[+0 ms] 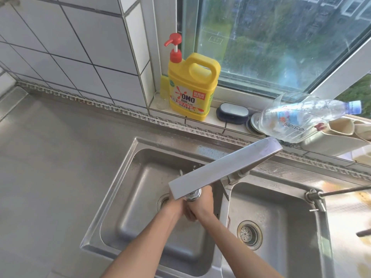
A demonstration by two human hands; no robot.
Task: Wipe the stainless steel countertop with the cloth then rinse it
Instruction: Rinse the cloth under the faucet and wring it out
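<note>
Where water runs, hands (190,207) together, cloth perhaps hidden.

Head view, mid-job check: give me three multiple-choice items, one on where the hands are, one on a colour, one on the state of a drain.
1. Where are the two hands?
A. On the countertop
B. Together under the faucet spout, over the left basin
C. On the windowsill

2. What colour is the detergent jug's pump?
A. Red
B. Blue
C. Green

3. How is the right basin's drain?
A. Covered by a cloth
B. Fitted with a perforated strainer
C. Under a plate

Answers:
1 B: left hand and right hand meet below the faucet, above the left basin.
2 A: the yellow detergent jug has a red pump.
3 B: the strainer sits in the right basin.
</note>
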